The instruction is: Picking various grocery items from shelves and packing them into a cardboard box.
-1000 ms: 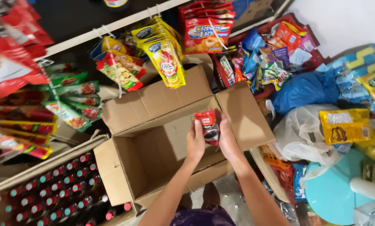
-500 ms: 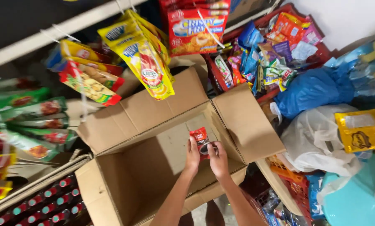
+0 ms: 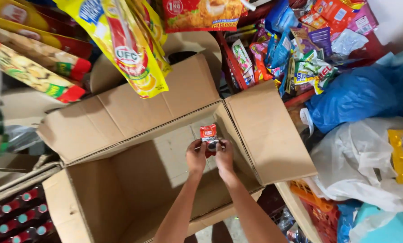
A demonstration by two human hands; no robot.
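Observation:
A small red sachet [image 3: 208,133] is pinched between both of my hands, held low inside a large open cardboard box [image 3: 120,117]. My left hand [image 3: 195,158] grips its lower left edge. My right hand [image 3: 224,155] grips the lower right edge. The sachet stands upright above my fingertips, near the box's right inner wall. The box's four flaps are spread outward and its bare bottom shows beneath my forearms.
Yellow and red snack packets [image 3: 129,49] hang above the box's far flap. A red basket of mixed sachets [image 3: 291,54] sits at the back right. Blue [image 3: 358,99] and white plastic bags [image 3: 363,162] lie to the right. Red-capped bottles [image 3: 17,216] fill the lower left.
My hands have lowered the sachet from above the box's rim down into the box. The camera has moved closer, so the box and hanging packets look larger.

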